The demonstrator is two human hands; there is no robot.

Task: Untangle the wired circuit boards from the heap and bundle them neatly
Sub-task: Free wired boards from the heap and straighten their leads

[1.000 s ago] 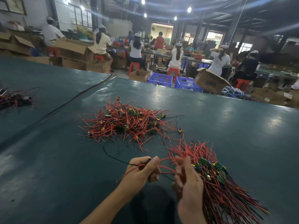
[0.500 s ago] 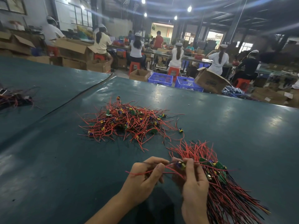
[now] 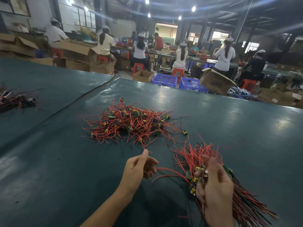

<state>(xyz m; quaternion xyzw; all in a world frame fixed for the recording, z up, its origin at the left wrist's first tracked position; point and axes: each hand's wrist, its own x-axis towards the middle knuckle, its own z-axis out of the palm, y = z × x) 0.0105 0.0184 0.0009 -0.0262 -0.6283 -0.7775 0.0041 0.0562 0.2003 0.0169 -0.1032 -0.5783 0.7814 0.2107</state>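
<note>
The heap (image 3: 131, 125) of red-wired circuit boards is seen at the centre of the frame on the green tabletop (image 3: 65, 169). The bundle (image 3: 242, 203) gathered so far lies at the lower right. Its boards are grouped under the right hand (image 3: 213, 185), by which it is gripped near the board end. The left hand (image 3: 139, 166) is held just below the heap with fingers loosely curled and thumb raised. Nothing is plainly pinched, though a wire tip from the heap ends close to the thumb. Two stray red leads (image 3: 170, 172) are left sticking out of the bundle toward the left hand.

Several risks can be judged from here. If one lead is pulled from the heap, neighbours knotted with it may be dragged along and the tangle tightened. The stray leads could be snagged by the reaching hand, so that boards are drawn out of the bundle. Were the grip slackened, the bundle would be allowed to fan apart.
</note>
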